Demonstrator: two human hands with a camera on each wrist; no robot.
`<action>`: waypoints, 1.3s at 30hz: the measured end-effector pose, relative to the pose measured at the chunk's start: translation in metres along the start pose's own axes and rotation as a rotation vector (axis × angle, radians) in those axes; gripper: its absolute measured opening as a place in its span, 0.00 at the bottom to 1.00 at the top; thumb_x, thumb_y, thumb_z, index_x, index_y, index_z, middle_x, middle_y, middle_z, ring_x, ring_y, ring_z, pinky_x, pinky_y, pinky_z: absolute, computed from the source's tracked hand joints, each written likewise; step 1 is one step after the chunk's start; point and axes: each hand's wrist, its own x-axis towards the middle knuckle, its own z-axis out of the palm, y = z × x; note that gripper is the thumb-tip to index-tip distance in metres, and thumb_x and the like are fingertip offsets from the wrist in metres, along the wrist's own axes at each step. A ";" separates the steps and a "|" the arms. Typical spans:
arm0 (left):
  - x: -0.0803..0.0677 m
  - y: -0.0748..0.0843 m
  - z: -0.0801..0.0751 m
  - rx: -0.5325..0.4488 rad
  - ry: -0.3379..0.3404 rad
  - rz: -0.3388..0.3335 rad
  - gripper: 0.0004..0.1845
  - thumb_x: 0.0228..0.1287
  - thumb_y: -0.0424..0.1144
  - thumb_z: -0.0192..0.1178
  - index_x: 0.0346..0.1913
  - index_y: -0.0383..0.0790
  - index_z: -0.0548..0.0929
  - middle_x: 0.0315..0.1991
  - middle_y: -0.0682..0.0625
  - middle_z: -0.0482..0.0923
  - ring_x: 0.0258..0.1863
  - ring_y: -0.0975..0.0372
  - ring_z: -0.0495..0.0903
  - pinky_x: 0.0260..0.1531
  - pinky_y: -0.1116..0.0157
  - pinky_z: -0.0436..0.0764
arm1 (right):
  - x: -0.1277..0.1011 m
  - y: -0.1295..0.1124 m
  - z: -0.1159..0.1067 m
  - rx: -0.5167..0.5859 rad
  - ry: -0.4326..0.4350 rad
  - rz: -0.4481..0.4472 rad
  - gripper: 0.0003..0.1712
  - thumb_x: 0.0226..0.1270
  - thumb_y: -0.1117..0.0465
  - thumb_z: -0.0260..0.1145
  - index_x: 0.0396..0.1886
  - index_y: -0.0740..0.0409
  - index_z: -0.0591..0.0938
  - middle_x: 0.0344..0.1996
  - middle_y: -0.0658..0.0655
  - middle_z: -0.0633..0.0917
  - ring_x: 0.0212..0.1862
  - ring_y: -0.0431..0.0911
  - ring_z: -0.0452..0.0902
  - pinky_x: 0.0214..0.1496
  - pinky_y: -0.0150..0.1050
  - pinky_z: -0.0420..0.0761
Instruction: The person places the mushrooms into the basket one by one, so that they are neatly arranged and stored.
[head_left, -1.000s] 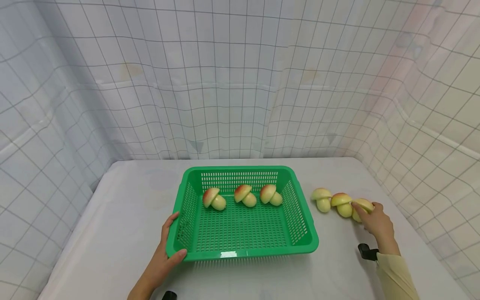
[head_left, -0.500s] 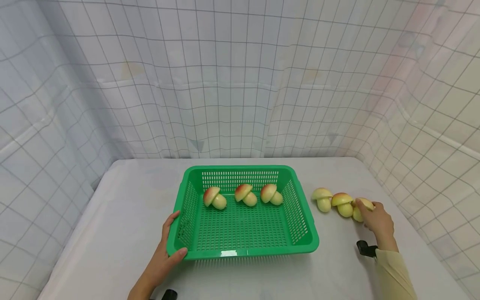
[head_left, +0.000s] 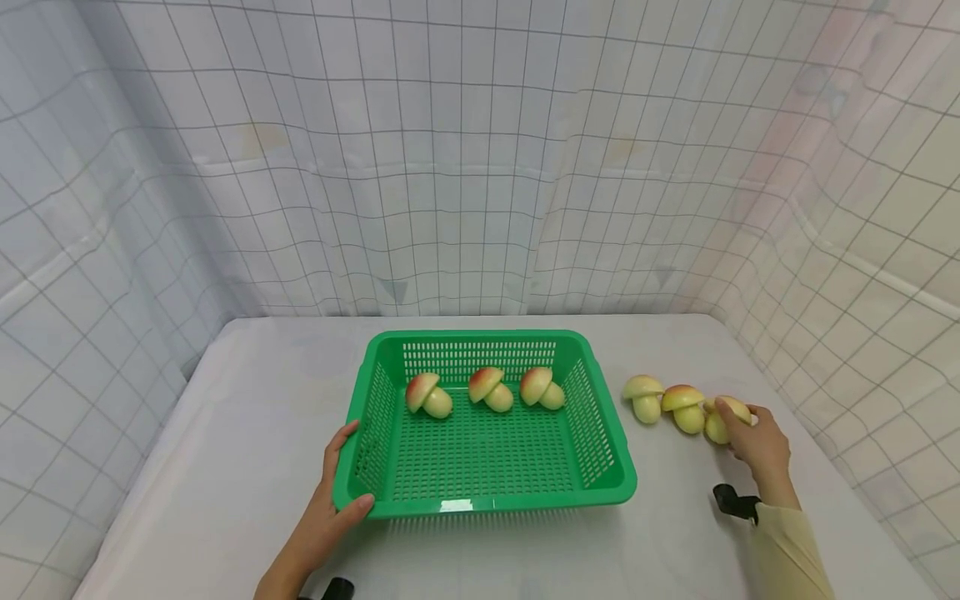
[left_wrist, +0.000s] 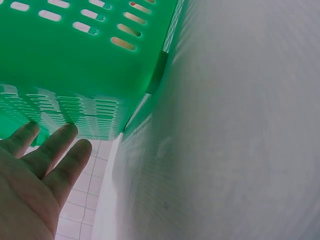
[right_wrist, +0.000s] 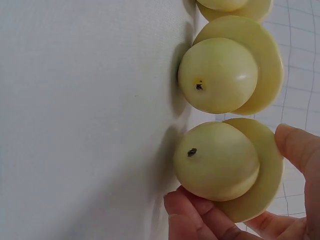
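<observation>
A green plastic basket (head_left: 487,507) stands mid-table. Three toy mushrooms lie inside it, such as the left one (head_left: 429,396) with its reddish cap. My left hand (head_left: 322,512) rests at the basket's near left corner, thumb on the front rim. In the left wrist view, the straight fingers (left_wrist: 62,147) lie against the side wall. To the right of the basket, my right hand (head_left: 757,442) holds the last toy mushroom (head_left: 718,429) of a row. In the right wrist view its thumb (right_wrist: 295,145) is on the cap (right_wrist: 267,185), with other fingers round the far side.
Two more toy mushrooms, a yellow-red one (head_left: 684,408) and a paler one (head_left: 643,400), lie between the held one and the basket. A white cloth covers the table (head_left: 225,433). White grid-patterned curtains (head_left: 480,167) hang behind and at both sides.
The right hand's thumb and fingers have shifted slightly on the end toy mushroom, which has stayed in about the same place. The left hand and the basket look unmoved.
</observation>
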 end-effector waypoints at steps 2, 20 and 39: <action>0.000 0.000 0.000 -0.002 -0.002 0.006 0.43 0.62 0.36 0.53 0.74 0.59 0.41 0.72 0.41 0.36 0.65 0.44 0.52 0.48 0.67 0.69 | 0.000 0.001 0.000 0.012 0.025 -0.001 0.56 0.62 0.28 0.48 0.68 0.73 0.55 0.25 0.61 0.84 0.25 0.48 0.79 0.30 0.41 0.70; 0.000 -0.002 0.000 -0.016 0.000 0.008 0.43 0.61 0.35 0.53 0.74 0.58 0.41 0.72 0.41 0.35 0.65 0.45 0.51 0.49 0.69 0.68 | -0.012 -0.031 -0.003 0.096 0.189 -0.110 0.49 0.61 0.31 0.55 0.68 0.64 0.65 0.37 0.65 0.80 0.24 0.40 0.74 0.26 0.39 0.70; 0.000 0.002 0.000 0.003 0.001 0.012 0.43 0.62 0.36 0.53 0.74 0.59 0.41 0.72 0.41 0.36 0.65 0.44 0.52 0.48 0.68 0.69 | -0.051 -0.098 0.006 0.124 0.139 -0.388 0.39 0.62 0.37 0.60 0.65 0.57 0.70 0.39 0.66 0.83 0.38 0.53 0.77 0.31 0.41 0.72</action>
